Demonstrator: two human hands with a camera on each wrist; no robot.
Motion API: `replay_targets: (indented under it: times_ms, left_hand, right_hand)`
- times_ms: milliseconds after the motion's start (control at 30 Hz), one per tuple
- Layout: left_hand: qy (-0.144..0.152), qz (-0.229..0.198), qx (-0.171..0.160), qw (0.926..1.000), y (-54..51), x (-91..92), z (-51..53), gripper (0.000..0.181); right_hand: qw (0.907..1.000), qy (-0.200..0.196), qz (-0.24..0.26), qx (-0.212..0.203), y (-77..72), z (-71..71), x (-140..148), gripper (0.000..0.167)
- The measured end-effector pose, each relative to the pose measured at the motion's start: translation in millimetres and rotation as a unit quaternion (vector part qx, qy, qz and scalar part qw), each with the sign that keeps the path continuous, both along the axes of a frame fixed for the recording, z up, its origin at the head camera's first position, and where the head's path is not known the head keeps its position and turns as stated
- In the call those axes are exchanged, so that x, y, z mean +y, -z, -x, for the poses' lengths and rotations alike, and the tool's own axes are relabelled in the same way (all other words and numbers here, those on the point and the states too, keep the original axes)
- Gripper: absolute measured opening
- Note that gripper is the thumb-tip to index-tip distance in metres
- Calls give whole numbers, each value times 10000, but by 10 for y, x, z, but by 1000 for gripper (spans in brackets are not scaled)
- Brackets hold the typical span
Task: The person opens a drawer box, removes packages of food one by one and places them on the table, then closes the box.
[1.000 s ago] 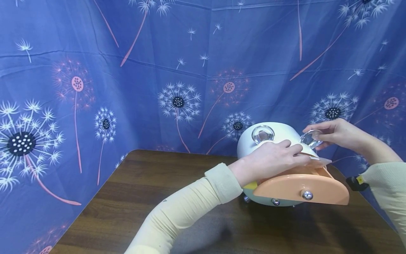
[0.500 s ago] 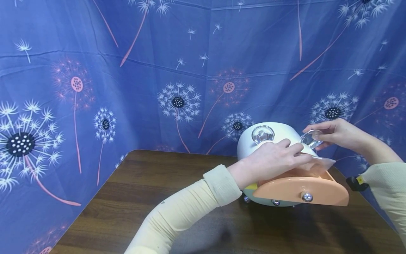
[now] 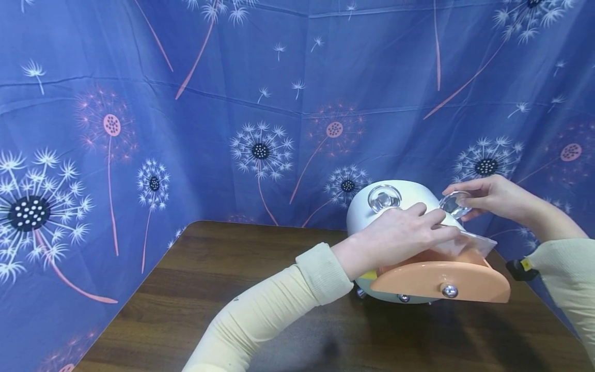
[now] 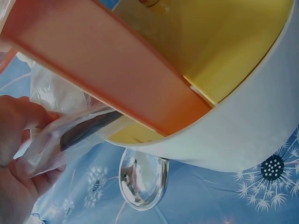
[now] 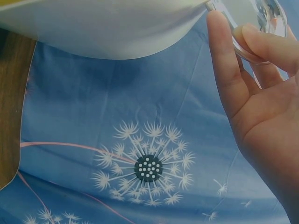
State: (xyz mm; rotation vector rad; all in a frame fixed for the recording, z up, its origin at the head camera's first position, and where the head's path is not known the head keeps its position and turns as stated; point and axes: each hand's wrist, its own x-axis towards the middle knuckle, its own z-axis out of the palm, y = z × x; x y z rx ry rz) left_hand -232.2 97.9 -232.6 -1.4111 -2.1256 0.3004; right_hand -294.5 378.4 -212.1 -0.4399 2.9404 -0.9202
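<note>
A white rounded box point(image 3: 416, 194) stands at the table's right, its orange drawer point(image 3: 411, 283) pulled out at an angle. My left hand point(image 3: 402, 235) reaches over the drawer and pinches a clear plastic bag point(image 3: 481, 244). Inside that bag the left wrist view shows a dark, long item point(image 4: 88, 131); its kind cannot be made out. At the box's upper right, my right hand point(image 3: 495, 194) holds a shiny round disc point(image 3: 453, 205) between thumb and fingers. A matching disc point(image 3: 385, 198) sits on the box's upper left.
Below the orange drawer is a pale green lower front with a silver knob point(image 3: 403, 298). Yellow inner surfaces point(image 4: 224, 42) show in the left wrist view. The brown wooden table point(image 3: 209, 274) meets a blue dandelion-print cloth point(image 3: 260, 62) behind and at the sides.
The plastic bag held by my left hand has shifted slightly right and more of it shows over the drawer. My right hand stays on the disc, almost still.
</note>
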Motion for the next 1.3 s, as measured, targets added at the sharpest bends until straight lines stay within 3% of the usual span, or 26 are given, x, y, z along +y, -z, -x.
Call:
replay_targets:
  times_ms: [233,533,767,1000,1300]
  left_hand:
    - [90,-127,395,9991,-25,-24,-22,43]
    - [223,-330,605,9974,-87,-53,-23,43]
    - [323,-587,906,9936,-123,-74,-50,42]
    - [366,-883,1330,9865,-141,-110,-66,43]
    - [630,-1302,1379,9798,-158,-152,-57,43]
  right_hand:
    - [10000,23,-71,-16,-3,3,-14,43]
    - [10000,8,-58,33,10,4,0,44]
    - [9995,-21,-108,304,25,-5,19,39]
    - [9997,13,-27,262,8,-11,0,41]
    - [9973,29,-462,573,8,0,6,42]
